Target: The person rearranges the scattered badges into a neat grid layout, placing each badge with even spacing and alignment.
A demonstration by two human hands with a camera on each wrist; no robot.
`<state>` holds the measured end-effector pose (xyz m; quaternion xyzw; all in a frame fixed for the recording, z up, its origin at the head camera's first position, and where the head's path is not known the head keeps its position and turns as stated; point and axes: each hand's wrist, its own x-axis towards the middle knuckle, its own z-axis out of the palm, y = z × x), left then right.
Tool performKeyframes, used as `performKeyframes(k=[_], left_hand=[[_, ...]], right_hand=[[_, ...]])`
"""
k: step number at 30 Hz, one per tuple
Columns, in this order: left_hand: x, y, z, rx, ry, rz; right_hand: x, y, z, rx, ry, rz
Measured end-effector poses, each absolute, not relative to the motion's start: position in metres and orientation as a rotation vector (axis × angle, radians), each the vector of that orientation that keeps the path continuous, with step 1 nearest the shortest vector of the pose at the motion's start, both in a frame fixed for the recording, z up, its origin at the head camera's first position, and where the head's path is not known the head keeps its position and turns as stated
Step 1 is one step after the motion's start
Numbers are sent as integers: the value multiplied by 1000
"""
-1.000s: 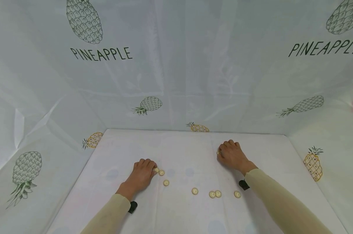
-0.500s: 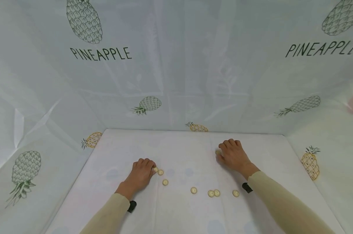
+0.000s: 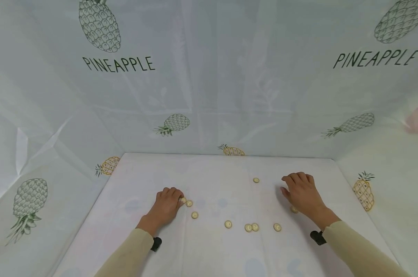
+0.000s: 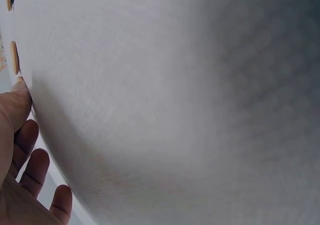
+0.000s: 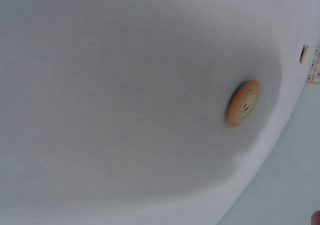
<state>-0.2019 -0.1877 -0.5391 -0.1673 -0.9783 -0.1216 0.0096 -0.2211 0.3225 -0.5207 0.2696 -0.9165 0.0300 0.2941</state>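
Note:
Several small, round, pale wooden discs with dark printed marks lie on the white-covered table. In the head view my left hand (image 3: 167, 204) pinches one disc (image 3: 183, 200) at the table surface, beside a second disc (image 3: 189, 203). The left wrist view shows the thumb (image 4: 16, 105) at that disc's edge, its other fingers spread loosely. My right hand (image 3: 304, 194) holds nothing and hovers with loosely bent fingers above a disc (image 3: 294, 209) partly under its palm; the right wrist view shows a disc (image 5: 243, 103) in shadow. Farther back lies a lone disc (image 3: 256, 180).
Nearer the front are a single disc (image 3: 194, 215), another disc (image 3: 228, 224), two touching discs (image 3: 248, 227) and a disc (image 3: 277, 227). White cloth walls (image 3: 209, 96) printed with pineapples enclose the table (image 3: 216, 254) at the back and both sides.
My right hand has let go of the disc at the back, which lies flat on the table. It has moved right and nearer, over another disc. My left hand stays in place.

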Motion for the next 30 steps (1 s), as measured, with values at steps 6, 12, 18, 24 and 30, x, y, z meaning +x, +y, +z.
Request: performKeyframes(k=[6, 12, 18, 24, 30], left_hand=[[-202, -188, -540, -524, -3050, -395], [-202, -188, -542, -523, -3042, -399], [-202, -188, -539, -524, -3037, -407], [-199, -186, -534, -511, -3052, -431], [-198, -185, -534, -514, -3057, -422]], right_hand=[[-195, 337, -526, 673, -2452, 115], [-172, 349, -537, 694, -2542, 102], [-163, 355, -545, 731, -2608, 97], [-161, 355, -546, 755, -2626, 99], [-160, 353, -544, 744, -2655, 72]])
